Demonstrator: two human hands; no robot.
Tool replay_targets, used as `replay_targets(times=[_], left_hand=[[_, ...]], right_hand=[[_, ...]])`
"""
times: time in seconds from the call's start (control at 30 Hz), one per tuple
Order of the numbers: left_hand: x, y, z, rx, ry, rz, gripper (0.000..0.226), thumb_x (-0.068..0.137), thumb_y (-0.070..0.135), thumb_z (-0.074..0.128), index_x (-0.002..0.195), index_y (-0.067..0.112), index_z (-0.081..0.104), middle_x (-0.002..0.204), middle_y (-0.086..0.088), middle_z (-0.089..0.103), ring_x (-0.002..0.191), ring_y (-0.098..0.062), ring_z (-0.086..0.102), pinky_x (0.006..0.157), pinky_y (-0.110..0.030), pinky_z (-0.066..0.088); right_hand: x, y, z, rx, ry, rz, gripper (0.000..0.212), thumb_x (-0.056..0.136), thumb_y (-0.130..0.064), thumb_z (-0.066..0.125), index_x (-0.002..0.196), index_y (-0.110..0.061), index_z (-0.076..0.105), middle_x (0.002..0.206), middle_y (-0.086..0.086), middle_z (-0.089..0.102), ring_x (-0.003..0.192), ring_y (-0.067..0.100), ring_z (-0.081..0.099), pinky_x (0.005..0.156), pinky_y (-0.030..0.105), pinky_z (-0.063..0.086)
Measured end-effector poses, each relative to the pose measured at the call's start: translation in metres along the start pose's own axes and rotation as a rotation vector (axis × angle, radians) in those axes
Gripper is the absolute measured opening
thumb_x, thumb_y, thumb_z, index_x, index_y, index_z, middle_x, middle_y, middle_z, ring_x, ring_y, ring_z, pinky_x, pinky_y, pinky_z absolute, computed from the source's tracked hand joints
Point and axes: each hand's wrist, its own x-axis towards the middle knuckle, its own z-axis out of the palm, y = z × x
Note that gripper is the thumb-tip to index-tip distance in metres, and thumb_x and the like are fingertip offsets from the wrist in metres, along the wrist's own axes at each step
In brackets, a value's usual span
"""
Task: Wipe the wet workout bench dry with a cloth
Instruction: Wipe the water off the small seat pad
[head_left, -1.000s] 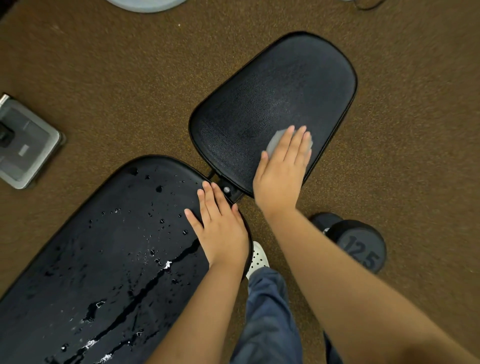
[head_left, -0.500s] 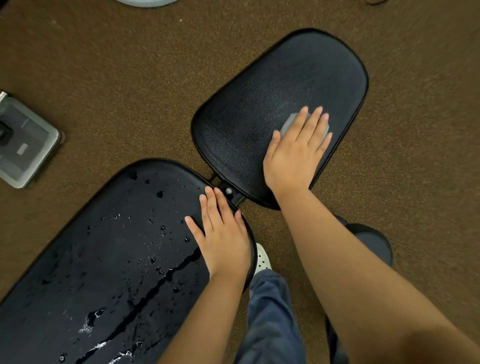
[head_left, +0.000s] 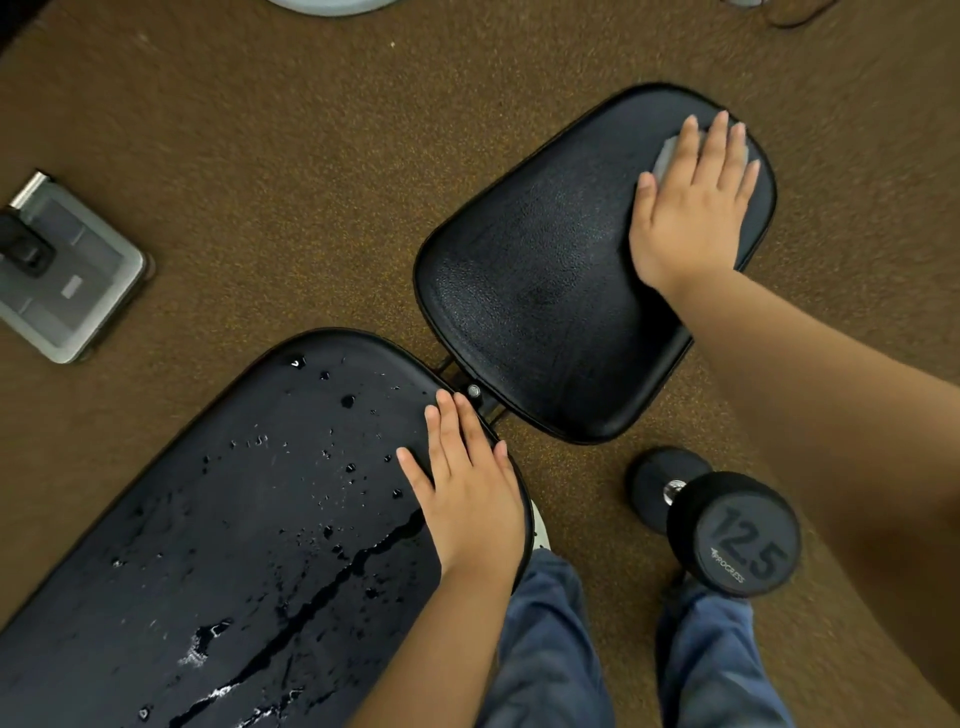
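Both grips are released and flat with straight fingers: the left grip rests on the long pad, at its end beside the seat pad. The right grip presses on the seat pad. There are two pads; the long one carries many water drops and one long streak. One dumbbell marked 12.5 lies on the carpet near the seat pad. One grey cloth is under the right fingers, at the far right corner. One second ago the right grip and cloth were nearer the seat pad's middle; the left grip stays.
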Motion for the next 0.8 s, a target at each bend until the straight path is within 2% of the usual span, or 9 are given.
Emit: replay_targets(times=[0.27, 0.37, 0.47, 0.6, 0.67, 0.8], left_hand=[[0.001, 0.003, -0.004, -0.017, -0.040, -0.017, 0.057, 0.096, 0.032, 0.026, 0.144, 0.004, 0.036, 0.151, -0.012, 0.036, 0.138, -0.026, 0.037, 0.112, -0.052, 0.010], [0.001, 0.004, -0.007, -0.009, -0.072, -0.033, 0.058, 0.095, 0.033, 0.024, 0.143, 0.004, 0.039, 0.151, -0.012, 0.037, 0.138, -0.025, 0.038, 0.113, -0.056, 0.014], [0.002, 0.006, -0.013, -0.006, -0.117, -0.033, 0.059, 0.094, 0.033, 0.023, 0.142, 0.003, 0.040, 0.150, -0.012, 0.038, 0.138, -0.026, 0.039, 0.108, -0.060, 0.011], [0.003, 0.000, -0.025, -0.077, -0.180, -0.014, 0.055, 0.102, 0.035, 0.026, 0.150, 0.009, 0.025, 0.159, -0.007, 0.017, 0.147, -0.021, 0.017, 0.111, -0.056, -0.008], [0.004, -0.004, -0.032, -0.151, -0.207, 0.008, 0.054, 0.103, 0.035, 0.029, 0.151, 0.012, 0.020, 0.161, -0.003, 0.009, 0.148, -0.017, 0.005, 0.114, -0.052, -0.011], [-0.003, -0.017, -0.043, -0.327, -0.159, 0.068, 0.048, 0.102, 0.029, 0.033, 0.148, 0.014, 0.030, 0.157, 0.001, 0.023, 0.148, -0.014, 0.007, 0.117, -0.042, -0.006]], right_hand=[[-0.002, 0.001, -0.006, -0.011, -0.052, -0.015, 0.064, 0.100, -0.040, 0.019, 0.152, -0.004, 0.007, 0.158, 0.020, 0.005, 0.146, 0.035, -0.001, 0.118, 0.050, 0.000], [-0.014, 0.003, -0.008, 0.003, -0.079, -0.024, 0.064, 0.101, -0.040, 0.021, 0.151, -0.003, 0.007, 0.158, 0.020, 0.005, 0.146, 0.035, -0.001, 0.119, 0.049, 0.001], [-0.044, 0.000, -0.007, 0.018, -0.078, -0.037, 0.064, 0.101, -0.039, 0.022, 0.151, -0.003, 0.008, 0.158, 0.019, 0.007, 0.146, 0.035, 0.000, 0.119, 0.048, 0.001], [-0.098, -0.008, -0.002, 0.048, -0.084, -0.057, 0.063, 0.101, -0.039, 0.024, 0.151, -0.004, 0.010, 0.158, 0.019, 0.009, 0.146, 0.034, 0.002, 0.119, 0.047, 0.002], [-0.125, -0.013, 0.000, 0.074, -0.084, -0.075, 0.062, 0.101, -0.038, 0.026, 0.151, -0.003, 0.012, 0.158, 0.019, 0.012, 0.146, 0.035, 0.004, 0.119, 0.048, 0.005], [-0.178, -0.024, 0.004, 0.127, -0.079, -0.132, 0.059, 0.100, -0.033, 0.034, 0.148, -0.001, 0.022, 0.155, 0.021, 0.022, 0.145, 0.035, 0.012, 0.119, 0.047, 0.011]])
